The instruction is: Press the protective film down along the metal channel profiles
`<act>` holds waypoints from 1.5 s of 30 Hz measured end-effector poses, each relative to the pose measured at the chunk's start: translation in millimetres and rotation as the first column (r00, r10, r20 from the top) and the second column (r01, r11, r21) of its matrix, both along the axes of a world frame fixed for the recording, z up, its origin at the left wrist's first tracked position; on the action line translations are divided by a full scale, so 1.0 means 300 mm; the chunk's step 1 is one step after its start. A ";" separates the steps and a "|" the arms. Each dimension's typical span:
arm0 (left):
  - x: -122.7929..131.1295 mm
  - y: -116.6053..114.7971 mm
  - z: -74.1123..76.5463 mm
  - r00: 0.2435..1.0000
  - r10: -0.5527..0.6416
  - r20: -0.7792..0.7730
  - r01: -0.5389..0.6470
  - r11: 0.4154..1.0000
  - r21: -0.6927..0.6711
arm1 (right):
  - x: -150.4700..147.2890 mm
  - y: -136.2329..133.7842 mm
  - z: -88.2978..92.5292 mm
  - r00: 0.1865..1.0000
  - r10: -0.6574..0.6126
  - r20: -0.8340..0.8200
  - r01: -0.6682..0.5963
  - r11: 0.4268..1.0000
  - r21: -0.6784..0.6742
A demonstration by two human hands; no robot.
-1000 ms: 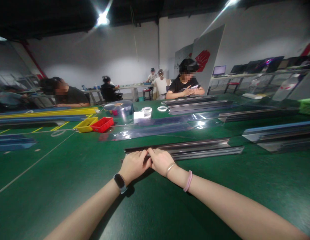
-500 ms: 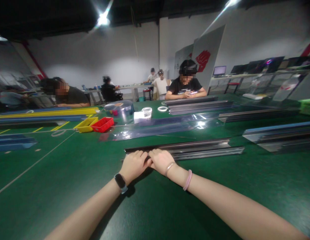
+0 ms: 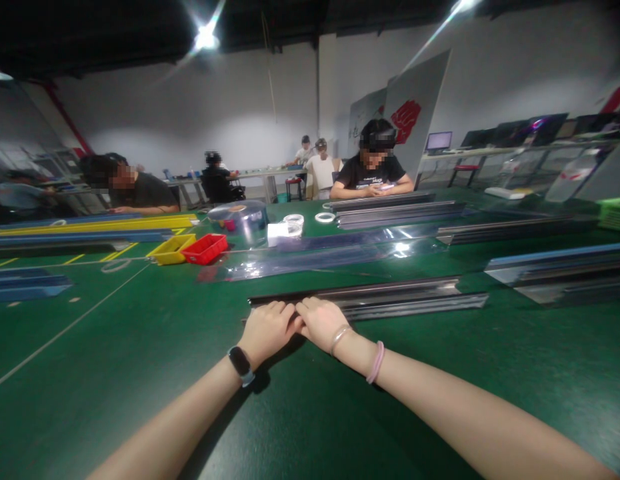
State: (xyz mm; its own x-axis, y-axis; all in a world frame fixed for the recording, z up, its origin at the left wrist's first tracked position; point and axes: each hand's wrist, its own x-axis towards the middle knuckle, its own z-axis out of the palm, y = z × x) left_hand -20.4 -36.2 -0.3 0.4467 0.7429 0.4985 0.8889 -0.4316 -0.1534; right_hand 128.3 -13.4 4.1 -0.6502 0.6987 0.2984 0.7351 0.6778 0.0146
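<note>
Where the long metal rail [image 3: 390, 297] ends at the left, near the middle of the green table [image 3: 115, 347], it is gripped by the left hand [image 3: 267, 328] and the right hand [image 3: 323, 321], touching side by side, fingers curled over it, probably to hold it steady.

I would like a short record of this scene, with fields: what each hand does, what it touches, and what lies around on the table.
Left: left hand lies knuckles up, fingers curled over the end of a long metal profile.
Right: right hand touches the left one, fingers on the same profile.
Grip: holding or only pressing, unclear.
Surface: green table.
Behind: clear film sheet, red bin, yellow bin.
Others: person seated across.
</note>
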 end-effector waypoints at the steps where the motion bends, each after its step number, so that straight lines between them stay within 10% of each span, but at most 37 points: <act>1: 0.000 0.000 0.000 1.000 0.002 -0.010 -0.002 1.000 0.003 | 0.000 0.000 0.000 1.000 0.001 0.002 -0.001 1.000 -0.003; 45: -0.019 0.003 0.008 1.000 0.025 -0.005 -0.025 0.999 0.039 | 0.029 0.036 0.006 0.991 -0.128 0.032 0.128 0.992 0.003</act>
State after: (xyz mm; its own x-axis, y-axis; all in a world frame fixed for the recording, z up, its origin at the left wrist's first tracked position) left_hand -26.0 -35.3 2.0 0.4313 0.7342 0.5243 0.8984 -0.4030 -0.1747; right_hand 137.1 -2.6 6.0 -0.5650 0.7764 0.2794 0.8147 0.5786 0.0397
